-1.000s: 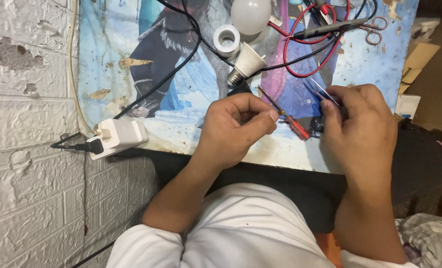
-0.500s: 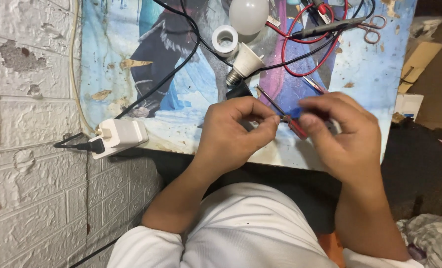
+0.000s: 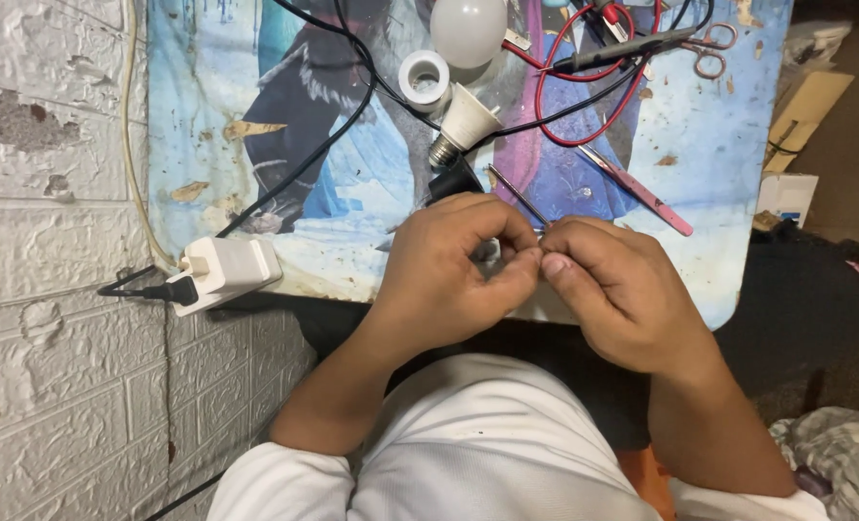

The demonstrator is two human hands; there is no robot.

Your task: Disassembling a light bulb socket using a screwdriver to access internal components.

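Note:
My left hand (image 3: pixel 444 280) and my right hand (image 3: pixel 622 289) meet fingertip to fingertip over the near edge of the table with a blue picture cover (image 3: pixel 246 106). A thin screwdriver (image 3: pixel 518 196) pokes its metal shaft out from between them; its handle is hidden under my right fingers, which close on it. My left fingers pinch a small grey part (image 3: pixel 488 253), mostly hidden. Just beyond the hands lie a small black block (image 3: pixel 453 179) and a white bulb base (image 3: pixel 465 123).
On the table: a white bulb dome (image 3: pixel 468 29), a white ring (image 3: pixel 424 75), pink tweezers (image 3: pixel 634 190), red wire (image 3: pixel 555 106), scissors (image 3: pixel 711 48), black cables. A white plug adapter (image 3: pixel 227 270) hangs at the left edge by the white brick wall (image 3: pixel 43 241). Cardboard boxes (image 3: pixel 805 106) stand to the right.
My right hand has moved left from over the tweezers to meet my left hand. The red-handled screwdriver, lying by the hands before, is now gripped between them with its handle covered.

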